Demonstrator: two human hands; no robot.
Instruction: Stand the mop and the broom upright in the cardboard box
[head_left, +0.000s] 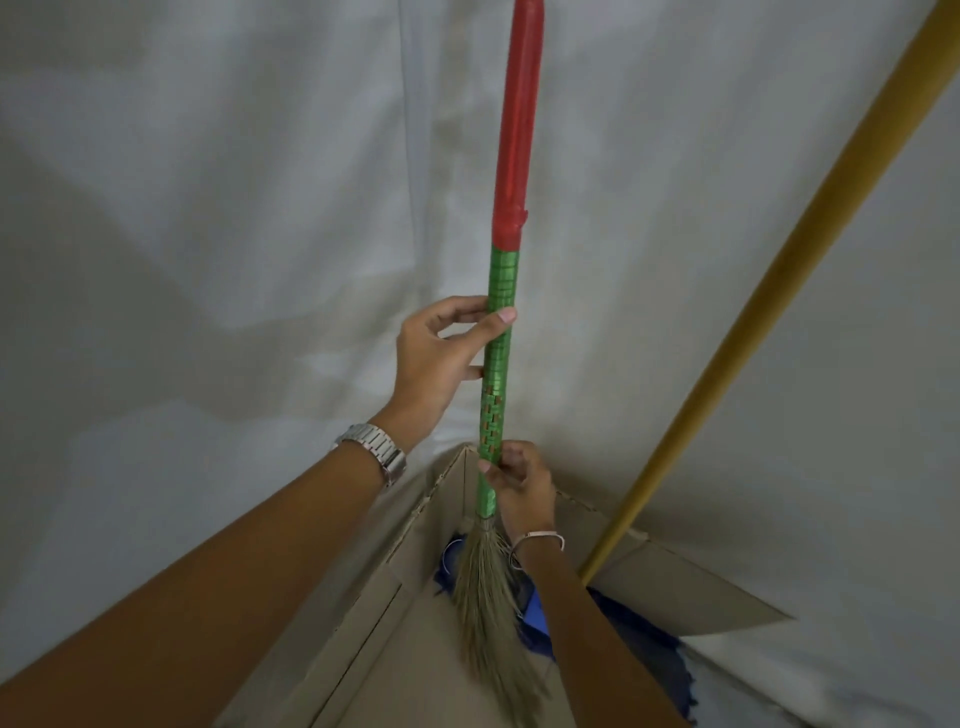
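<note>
Step in hand looks like the broom (506, 260): it's held near-vertical over the open box (374, 613), bristles down & already dipping inside, red end of the handle up top. Left hand (441, 364) w/ a watch (375, 451) on the wrist pinches the green wrapped part mid-handle, thumb across the front, fingers curled behind. Right hand (522, 491), bangle (537, 543) on the wrist, pinches lower down, just above where the bristles start. Mop (774, 291) seems done already: its yellow pole leans up to the right, lower end going down into the box's right side, blue strands showing at the bottom; can't tell if it rests on a wall or a corner. Box contents: mop head (blue, partly hidden by the right arm), broom bristles, some blue stuff beneath, hard to tell what. Flaps stand open, left & right. White sheet (208, 208) behind everything. Next, prob.: lower the broom till bristles sit on the box floor, tilt the handle against a wall or corner so it stays up, then let go one hand at a time & check it doesn't slide.
</note>
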